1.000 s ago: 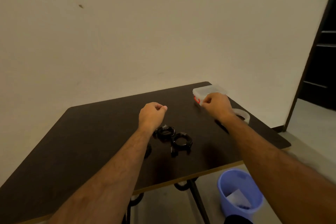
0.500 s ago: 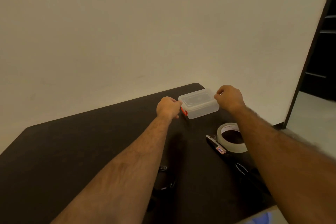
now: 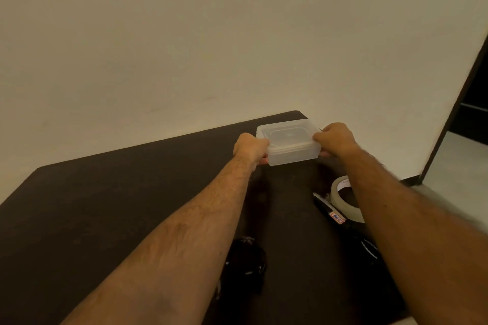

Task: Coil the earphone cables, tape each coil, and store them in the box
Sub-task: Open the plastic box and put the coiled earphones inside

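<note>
A: Nearest the camera, what lies between the forearms?

B: A dark, glossy bundle of black coiled earphone cable (image 3: 245, 264) on the dark brown table (image 3: 105, 206). The left forearm covers its left side, and it is too dim to count the loops or see any tape on it.

A: And under the right forearm?

B: Another black shape with a thin white stripe (image 3: 368, 248), mostly hidden by the arm; I cannot tell what it is. Just beyond it lies a slim black tool with a small red-and-white label (image 3: 328, 210). There is blue writing on the label, but it is too blurred to read.

A: The tape?

B: A roll of pale, translucent tape (image 3: 343, 200) lies flat just beside that tool, its right part cut off by the right forearm. Faint print marks its inner core, unreadable.

A: Farther out?

B: The translucent, rectangular plastic box (image 3: 290, 144), lid on, sits near the table's far corner. The left hand (image 3: 249, 148) grips its left end and the right hand (image 3: 336, 140) grips its right end, fingers curled around the edges. The fingertips are hidden behind the box, and its contents cannot be made out through the cloudy plastic.
</note>
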The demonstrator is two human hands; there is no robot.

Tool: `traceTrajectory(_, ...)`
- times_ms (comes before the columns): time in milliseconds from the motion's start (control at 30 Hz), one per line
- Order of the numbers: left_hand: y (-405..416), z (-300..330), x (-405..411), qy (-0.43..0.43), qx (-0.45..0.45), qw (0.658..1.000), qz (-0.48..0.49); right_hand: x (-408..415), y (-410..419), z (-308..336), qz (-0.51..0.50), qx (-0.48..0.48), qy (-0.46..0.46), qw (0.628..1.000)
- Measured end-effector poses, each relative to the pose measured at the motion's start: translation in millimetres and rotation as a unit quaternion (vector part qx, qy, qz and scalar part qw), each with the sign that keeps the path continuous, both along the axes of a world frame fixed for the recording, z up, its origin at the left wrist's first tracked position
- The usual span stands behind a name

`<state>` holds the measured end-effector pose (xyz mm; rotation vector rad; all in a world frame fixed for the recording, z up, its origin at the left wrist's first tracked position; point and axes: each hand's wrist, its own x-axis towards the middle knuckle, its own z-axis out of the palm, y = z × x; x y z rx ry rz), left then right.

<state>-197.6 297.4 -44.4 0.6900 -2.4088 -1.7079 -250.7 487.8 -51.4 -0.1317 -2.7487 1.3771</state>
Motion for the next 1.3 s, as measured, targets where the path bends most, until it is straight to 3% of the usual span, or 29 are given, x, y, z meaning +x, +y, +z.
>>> traceTrajectory(367,-177,50,175,0.042,-0.041,0.994,0.091,144,-169,48,0.163,-0.065,0.002,0.984)
traceTrajectory(700,-279,20,352,0.021,-0.016,0.978,0.208,287,-287,33,0.275,-0.02,-0.047,0.96)
traceTrajectory(1100,-281,-10,394,-0.071,0.0,0.982,0.177,323,-290,11,0.272,-0.002,-0.123,0.954)
traceTrajectory(1300,-283,-3,390,-0.065,0.003,0.98,0.189,317,-287,17,0.239,0.027,-0.121,0.963)
